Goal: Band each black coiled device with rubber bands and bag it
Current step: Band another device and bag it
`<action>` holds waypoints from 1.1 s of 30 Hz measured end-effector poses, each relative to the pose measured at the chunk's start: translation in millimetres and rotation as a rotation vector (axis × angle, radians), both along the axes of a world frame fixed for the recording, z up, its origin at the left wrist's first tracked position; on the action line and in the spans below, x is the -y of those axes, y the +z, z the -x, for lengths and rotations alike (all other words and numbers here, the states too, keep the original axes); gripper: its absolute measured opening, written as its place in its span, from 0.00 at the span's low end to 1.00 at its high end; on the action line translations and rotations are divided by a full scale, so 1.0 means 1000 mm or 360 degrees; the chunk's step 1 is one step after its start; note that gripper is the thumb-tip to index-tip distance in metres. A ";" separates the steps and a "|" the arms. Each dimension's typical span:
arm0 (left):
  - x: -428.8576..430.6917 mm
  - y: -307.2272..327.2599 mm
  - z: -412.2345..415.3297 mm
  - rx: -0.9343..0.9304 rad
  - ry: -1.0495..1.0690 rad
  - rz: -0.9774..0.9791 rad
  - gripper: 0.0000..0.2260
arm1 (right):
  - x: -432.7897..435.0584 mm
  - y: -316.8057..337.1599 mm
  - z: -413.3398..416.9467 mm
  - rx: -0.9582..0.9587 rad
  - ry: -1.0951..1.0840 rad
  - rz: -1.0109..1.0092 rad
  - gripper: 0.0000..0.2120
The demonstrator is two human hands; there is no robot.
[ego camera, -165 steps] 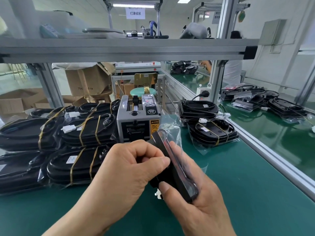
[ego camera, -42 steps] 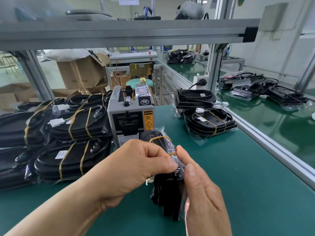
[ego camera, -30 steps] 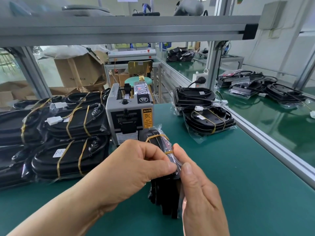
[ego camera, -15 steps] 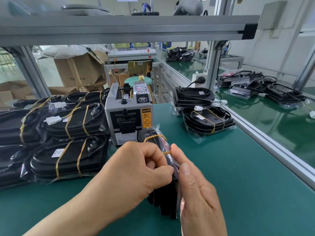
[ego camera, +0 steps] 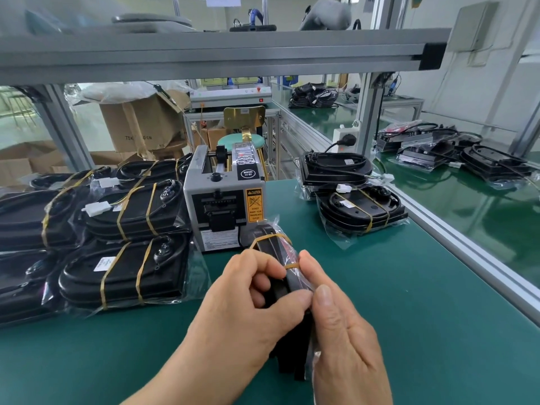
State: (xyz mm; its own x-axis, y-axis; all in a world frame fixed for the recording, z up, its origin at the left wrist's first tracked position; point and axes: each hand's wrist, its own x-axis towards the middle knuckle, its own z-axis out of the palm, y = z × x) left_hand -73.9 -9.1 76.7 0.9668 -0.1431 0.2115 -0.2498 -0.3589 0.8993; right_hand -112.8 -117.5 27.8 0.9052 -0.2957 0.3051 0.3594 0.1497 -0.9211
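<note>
A person's view down onto a green worktop (ego camera: 423, 302) on a factory packing line. Both hands meet in the middle, holding one flat black device (ego camera: 270, 247) upright on its edge, just above the worktop. The device already sits inside a thin clear bag (ego camera: 274, 223), whose loose end sticks up past its top.

The left hand (ego camera: 248, 302) has a closed grip: its fingers curl round the device's left face and its thumb presses across the near edge. The right hand (ego camera: 342, 331) also has a closed grip on the device from the right, thumb lying along the edge, forefinger tip beside a yellow rubber band (ego camera: 292, 266) that crosses the edge between the two hands. A second band (ego camera: 267, 237) circles the device near its top.

Just behind stands a grey tape machine (ego camera: 225, 200). To its left lies a pile of banded, bagged devices (ego camera: 125, 273); two more packs (ego camera: 359, 209) lie to the right.

The device looks stiff and fairly light, easy to hold in one hand. The bag film is likely slippery, so a firm hold across the flat faces near the middle seems best. The bands are stretchy and may snap back or roll along the smooth plastic if released unevenly.
</note>
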 end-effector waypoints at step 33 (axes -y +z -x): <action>-0.028 0.046 0.000 0.0883 -0.0148 -0.0558 0.07 | 0.025 0.070 -0.010 -0.0421 0.0567 0.0644 0.23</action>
